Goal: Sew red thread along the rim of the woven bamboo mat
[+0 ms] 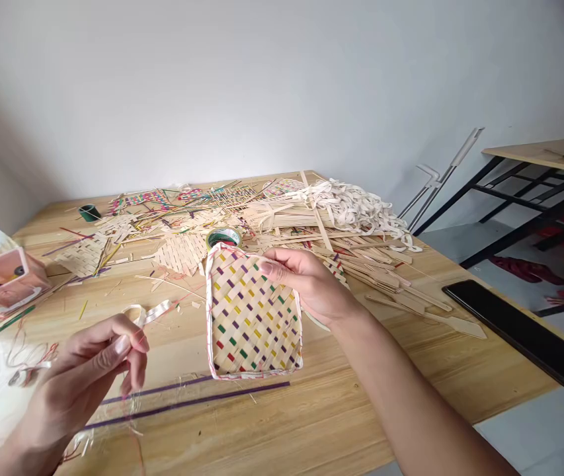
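The right hand point(314, 285) grips a white-edged woven panel point(254, 318) above a wooden table point(331, 416); the left hand point(94, 363) pinches red thread point(139, 453).

The woven panel point(249, 320), a roughly square piece of pale strips flecked with purple, yellow, green and red, was held tilted up over the desk point(331, 423), its upper right edge in the right hand point(311, 284). White binding point(256, 376) with reddish stitches point(209, 324) bordered it.

No legible text; mark point(235, 234) on tape roll point(219, 235) too small
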`<control>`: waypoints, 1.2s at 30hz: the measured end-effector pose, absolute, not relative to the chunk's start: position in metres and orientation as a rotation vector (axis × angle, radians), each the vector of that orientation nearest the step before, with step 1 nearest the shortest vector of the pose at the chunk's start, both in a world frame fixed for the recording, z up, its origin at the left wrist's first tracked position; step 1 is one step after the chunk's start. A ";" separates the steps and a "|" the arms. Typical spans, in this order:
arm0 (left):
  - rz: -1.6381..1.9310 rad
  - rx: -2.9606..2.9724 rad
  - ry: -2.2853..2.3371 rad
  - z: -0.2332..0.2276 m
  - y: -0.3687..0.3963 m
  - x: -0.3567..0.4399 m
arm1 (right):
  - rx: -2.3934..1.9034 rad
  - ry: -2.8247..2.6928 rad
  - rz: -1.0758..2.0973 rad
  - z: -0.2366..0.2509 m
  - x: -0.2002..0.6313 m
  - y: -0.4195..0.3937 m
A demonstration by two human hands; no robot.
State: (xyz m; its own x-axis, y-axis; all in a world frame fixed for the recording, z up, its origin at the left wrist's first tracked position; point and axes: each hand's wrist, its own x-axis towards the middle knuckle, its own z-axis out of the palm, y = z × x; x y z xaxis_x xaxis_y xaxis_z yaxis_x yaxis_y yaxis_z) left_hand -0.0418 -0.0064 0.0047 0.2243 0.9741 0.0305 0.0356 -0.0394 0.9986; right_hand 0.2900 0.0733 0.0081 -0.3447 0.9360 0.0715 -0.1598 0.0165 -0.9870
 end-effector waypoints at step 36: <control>1.180 1.193 1.435 0.028 -0.060 -0.130 | -0.967 -0.874 1.143 -0.006 0.323 0.106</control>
